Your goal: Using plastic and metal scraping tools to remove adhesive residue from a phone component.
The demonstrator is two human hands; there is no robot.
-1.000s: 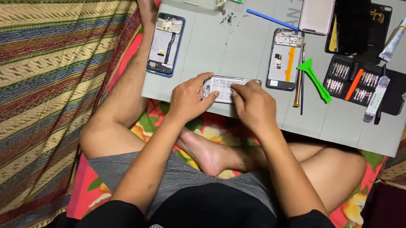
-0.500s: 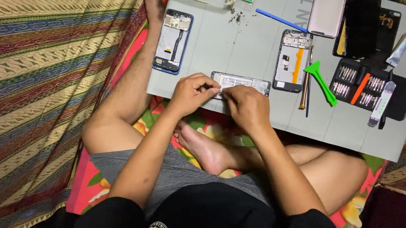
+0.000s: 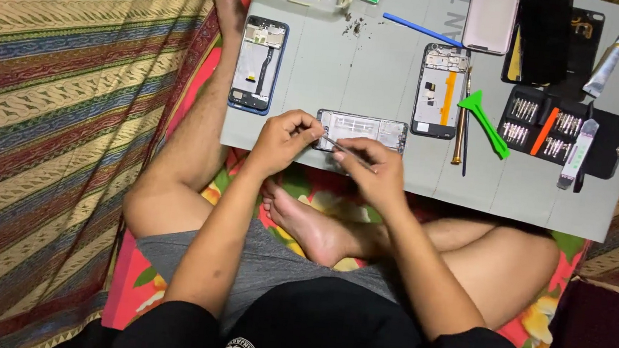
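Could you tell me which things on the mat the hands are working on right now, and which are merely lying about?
In hand:
- phone frame, steadied by the left hand
- thin metal tool, held in the right hand

Lying about:
- opened blue phone
- second opened phone
- green pry tool
- screwdriver bit case
- glue tube
- blue spudger

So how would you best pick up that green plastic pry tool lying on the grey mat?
Probably by its long narrow handle, from above: the green pry tool lies flat on the grey mat and slants toward the screwdriver bit case. Its wide end sits close to the thin rod tools, leaving less finger room there.
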